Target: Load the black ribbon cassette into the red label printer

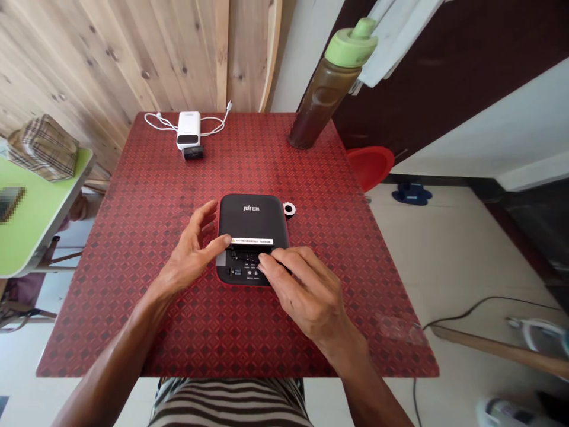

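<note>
On the table [146, 249], the device [252, 214] sits between both hands — left hand [189, 249] loosely spread against its left side, right hand [306, 284] pinching at its slot — grip unclear.

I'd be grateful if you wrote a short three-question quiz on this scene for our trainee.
1. True or false: the tall brown bottle with a light-green lid stands farther from the person than the flat black rounded device.
2. Fill in: the thumb at the left end of the white printed strip belongs to the ____ hand.
3. Which lies by the near end of the white plastic block? A) blue slippers; B) small black cylinder; C) red stool.

Key: 1 true; 2 left; 3 B.
</note>
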### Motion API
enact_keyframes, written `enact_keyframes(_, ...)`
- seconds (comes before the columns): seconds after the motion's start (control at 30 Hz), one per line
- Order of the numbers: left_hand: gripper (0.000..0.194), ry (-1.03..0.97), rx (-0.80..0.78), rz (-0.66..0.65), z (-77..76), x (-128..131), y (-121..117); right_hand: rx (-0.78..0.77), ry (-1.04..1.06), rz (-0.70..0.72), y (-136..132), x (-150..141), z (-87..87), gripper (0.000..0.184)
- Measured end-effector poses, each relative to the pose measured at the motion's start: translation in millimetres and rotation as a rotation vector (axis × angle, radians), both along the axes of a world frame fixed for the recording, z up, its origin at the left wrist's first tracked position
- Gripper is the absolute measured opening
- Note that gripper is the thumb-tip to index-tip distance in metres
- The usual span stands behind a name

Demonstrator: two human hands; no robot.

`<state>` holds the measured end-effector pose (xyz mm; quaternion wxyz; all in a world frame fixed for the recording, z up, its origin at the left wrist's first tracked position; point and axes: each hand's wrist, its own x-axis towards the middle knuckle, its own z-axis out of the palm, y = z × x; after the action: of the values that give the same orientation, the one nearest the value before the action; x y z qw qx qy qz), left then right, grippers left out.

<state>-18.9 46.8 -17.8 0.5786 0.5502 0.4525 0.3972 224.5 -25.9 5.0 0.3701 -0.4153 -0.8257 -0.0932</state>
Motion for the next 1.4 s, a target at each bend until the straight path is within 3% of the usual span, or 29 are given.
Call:
enact_keyframes(0.17, 0.080, -0.081, -0.044, -0.015, -0.3, 3, 0, -0.025, 0.022, -0.035, -3, 2, 2.4, 0.034)
enact_keyframes(0.37, 0.082, -0.079, -0.085, 0.023, -1.8, 5, -3, -0.086, 0.116, -0.132, -9, 4, -8.9, 0.054)
enact_keyframes(0.77, 0.074, -0.153, -0.136, 0.033, -0.7, 10, -9, -0.165, 0.161, -0.137, -18, 5, -19.1, 0.053)
enact_keyframes(0.9, 0.078, -0.100, -0.148, 0.085, -6.6, 5, -10, -0.272, 0.401, -0.084, -14, 12, -22.5, 0.042)
enact_keyframes(1.0, 0.068, -0.091, -0.139, 0.092, -8.6, -4, -13, -0.311, 0.744, -0.150, -4, 15, -34.9, 0.038)
enact_keyframes(1.07, 0.065, -0.109, -0.131, 0.040, -9.4, -9, -18, -0.329, 0.838, -0.243, 4, 13, -48.3, 0.038)
enact_keyframes(1.23, 0.063, -0.223, -0.144, 0.006, -18.4, -10, -30, -0.452, 0.777, -0.303, 13, 4, -76.8, 0.050)
enact_keyframes(1.4, 0.069, -0.225, -0.132, 0.034, -24.8, -5, -34, -0.508, 0.760, -0.274, 10, 4, -81.9, 0.056)
